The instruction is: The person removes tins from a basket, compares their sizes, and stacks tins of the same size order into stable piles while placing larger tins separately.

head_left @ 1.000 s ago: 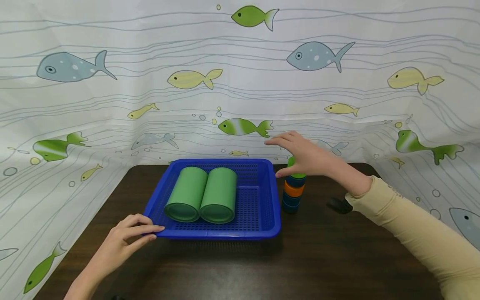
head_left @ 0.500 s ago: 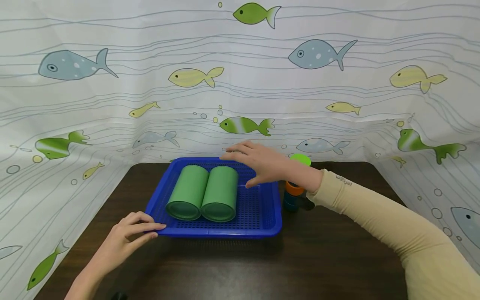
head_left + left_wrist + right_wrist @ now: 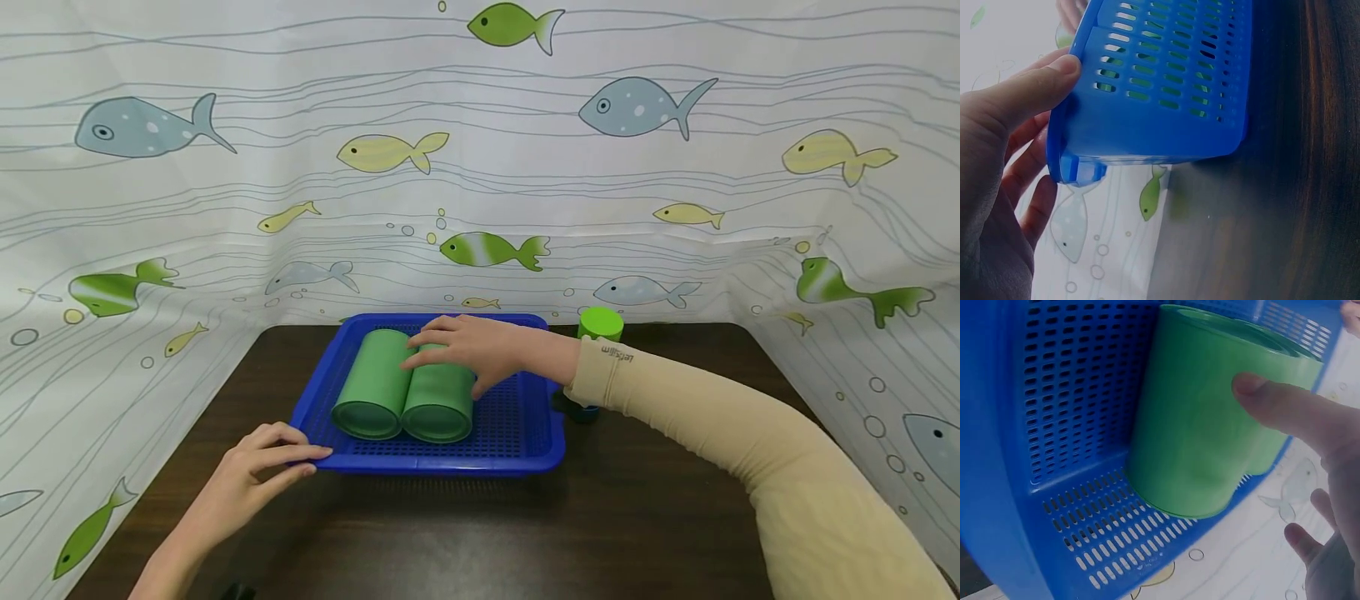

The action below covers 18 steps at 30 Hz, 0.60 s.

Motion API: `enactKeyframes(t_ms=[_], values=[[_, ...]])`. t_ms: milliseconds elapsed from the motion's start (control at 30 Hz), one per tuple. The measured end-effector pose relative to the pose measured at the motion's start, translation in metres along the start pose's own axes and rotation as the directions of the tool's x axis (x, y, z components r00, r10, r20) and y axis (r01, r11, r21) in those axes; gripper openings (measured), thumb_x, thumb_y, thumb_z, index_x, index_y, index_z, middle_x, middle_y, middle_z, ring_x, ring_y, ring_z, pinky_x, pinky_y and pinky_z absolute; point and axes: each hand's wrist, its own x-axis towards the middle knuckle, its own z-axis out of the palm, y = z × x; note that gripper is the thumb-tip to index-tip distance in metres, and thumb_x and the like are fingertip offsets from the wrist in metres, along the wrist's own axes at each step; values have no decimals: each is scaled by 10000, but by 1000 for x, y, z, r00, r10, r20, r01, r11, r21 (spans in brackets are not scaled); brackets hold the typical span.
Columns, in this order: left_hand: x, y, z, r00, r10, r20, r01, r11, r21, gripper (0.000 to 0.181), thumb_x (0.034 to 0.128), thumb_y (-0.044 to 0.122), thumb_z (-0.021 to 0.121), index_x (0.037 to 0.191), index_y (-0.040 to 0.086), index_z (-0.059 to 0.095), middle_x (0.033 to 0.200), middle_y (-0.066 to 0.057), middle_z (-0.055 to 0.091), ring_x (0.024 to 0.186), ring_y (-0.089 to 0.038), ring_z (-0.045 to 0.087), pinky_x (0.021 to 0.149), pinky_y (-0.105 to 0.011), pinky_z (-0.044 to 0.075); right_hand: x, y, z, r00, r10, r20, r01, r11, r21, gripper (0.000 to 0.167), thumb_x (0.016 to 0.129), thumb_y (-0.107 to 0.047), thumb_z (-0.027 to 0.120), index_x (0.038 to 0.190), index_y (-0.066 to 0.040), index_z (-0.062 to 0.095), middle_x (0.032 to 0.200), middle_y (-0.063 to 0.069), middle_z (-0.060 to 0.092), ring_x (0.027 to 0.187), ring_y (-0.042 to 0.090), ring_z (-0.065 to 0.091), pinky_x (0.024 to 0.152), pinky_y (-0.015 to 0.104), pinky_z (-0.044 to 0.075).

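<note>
Two green cylindrical cans lie side by side in a blue plastic basket [image 3: 450, 467], the left can [image 3: 371, 387] against the right can [image 3: 437, 417]. My left hand [image 3: 243, 479] grips the basket's near left corner; in the left wrist view its thumb lies on the outer wall below the rim, with fingers behind. Over the right can hovers my right hand [image 3: 480, 350], its fingers spread and thumb apart, covering part of the can. From the right wrist view, the thumb [image 3: 1272, 403] is near the can's side; whether it touches, I cannot tell.
A stack of round containers with a bright green lid [image 3: 601, 321] stands right of the basket, mostly hidden by my right sleeve [image 3: 675, 383]. Behind the dark wooden table [image 3: 480, 542] hangs a fish-patterned white sheet [image 3: 510, 192]. The basket's right part is bare.
My right hand has moved left, from beside the container stack to above the right can. My left hand keeps its place on the basket corner.
</note>
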Motion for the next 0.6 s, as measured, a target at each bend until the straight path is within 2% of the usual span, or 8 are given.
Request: enactKeyframes(t_ms=[233, 333, 467, 600], values=[[0, -1, 2, 1000, 22, -12, -22, 1000, -6, 525, 615, -127, 827, 1035, 187, 785, 959, 137, 592, 974, 32, 488, 821, -110, 366, 14, -7, 9, 995, -43, 95, 44, 999, -3, 998, 744, -362, 870, 1549, -341, 281, 1636, -27, 235, 1514, 247, 210, 1207, 468, 271], [0, -1, 2, 1000, 12, -10, -12, 1000, -14, 523, 621, -127, 826, 1036, 190, 785, 963, 143, 594, 976, 35, 489, 828, -107, 363, 19, -10, 13, 990, -57, 129, 65, 996, -61, 1007, 743, -348, 868, 1552, -343, 269, 1636, -31, 240, 1516, 248, 216, 1213, 468, 263], [1, -2, 2, 999, 34, -27, -34, 999, -20, 520, 621, -114, 830, 1041, 190, 785, 963, 131, 602, 976, 27, 499, 840, -102, 362, 25, -13, 19, 981, -56, 184, 79, 990, -120, 991, 759, -360, 851, 1553, -344, 258, 1633, -43, 248, 1521, 239, 217, 1213, 459, 268], [1, -2, 2, 997, 58, -42, -59, 998, -20, 519, 618, -105, 832, 1044, 188, 784, 962, 118, 607, 975, 19, 506, 847, -96, 362, 28, -16, 24, 975, -44, 218, 68, 992, -104, 984, 765, -326, 849, 1549, -328, 254, 1626, -37, 267, 1517, 235, 235, 1209, 451, 279]])
